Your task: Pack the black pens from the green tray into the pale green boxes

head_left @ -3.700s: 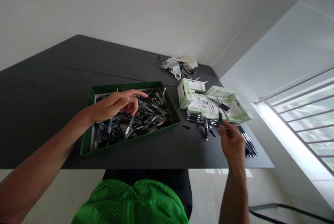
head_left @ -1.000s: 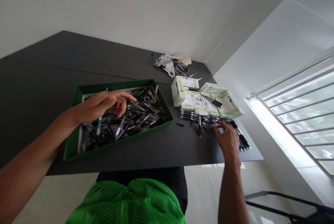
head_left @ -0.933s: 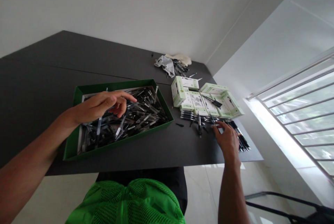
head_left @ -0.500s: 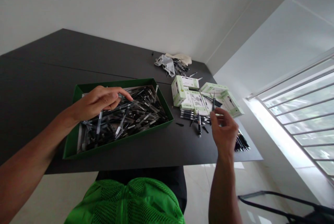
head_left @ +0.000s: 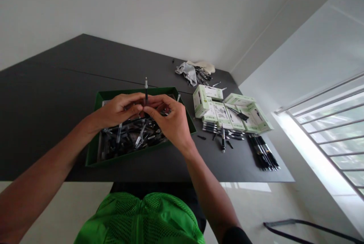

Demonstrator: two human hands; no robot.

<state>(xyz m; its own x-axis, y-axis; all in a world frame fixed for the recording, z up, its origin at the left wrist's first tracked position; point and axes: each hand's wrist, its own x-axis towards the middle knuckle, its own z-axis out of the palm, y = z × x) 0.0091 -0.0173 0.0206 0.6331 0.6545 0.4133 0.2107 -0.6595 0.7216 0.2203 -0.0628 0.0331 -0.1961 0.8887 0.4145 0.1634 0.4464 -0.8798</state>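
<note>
Our right hand (head_left: 173, 122) has come across from the boxes (head_left: 227, 109) to meet our left hand (head_left: 119, 109); both pinch one pen (head_left: 146, 92), upright, tip upward, above the tray (head_left: 98, 103). About six boxes lie right of it.

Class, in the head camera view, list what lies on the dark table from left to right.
Green tray of pen parts → pale green and white cartons → row of black pens.
</note>
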